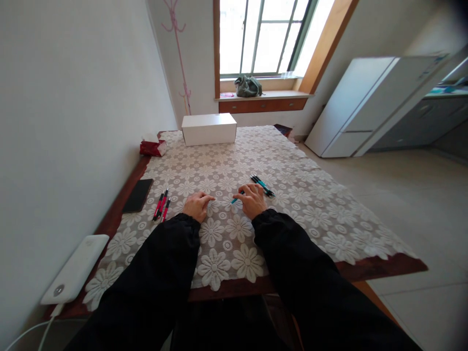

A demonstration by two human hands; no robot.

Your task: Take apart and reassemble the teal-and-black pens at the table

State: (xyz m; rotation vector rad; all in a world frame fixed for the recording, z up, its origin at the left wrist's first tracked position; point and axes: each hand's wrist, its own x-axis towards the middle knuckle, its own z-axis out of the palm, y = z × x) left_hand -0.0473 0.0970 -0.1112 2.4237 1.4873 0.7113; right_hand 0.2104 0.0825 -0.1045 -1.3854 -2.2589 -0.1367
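My left hand is closed, thumb and finger pinching the end of a thin whitish rod that looks like a pen refill. To its right, the fingers of my right hand close round a blue pen barrel. The rod stretches across to the barrel's tip; whether it goes inside cannot be made out. Just beyond my right hand lie several blue and black pens side by side. Left of my left hand are 3 red and black pens, one slightly apart and partly behind my sleeve.
A white lace cloth covers the dark wooden table. On it a white box stands at the back, near a red tissue pack. Along the left edge lie a dark phone-like slab and a white power strip with a cable.
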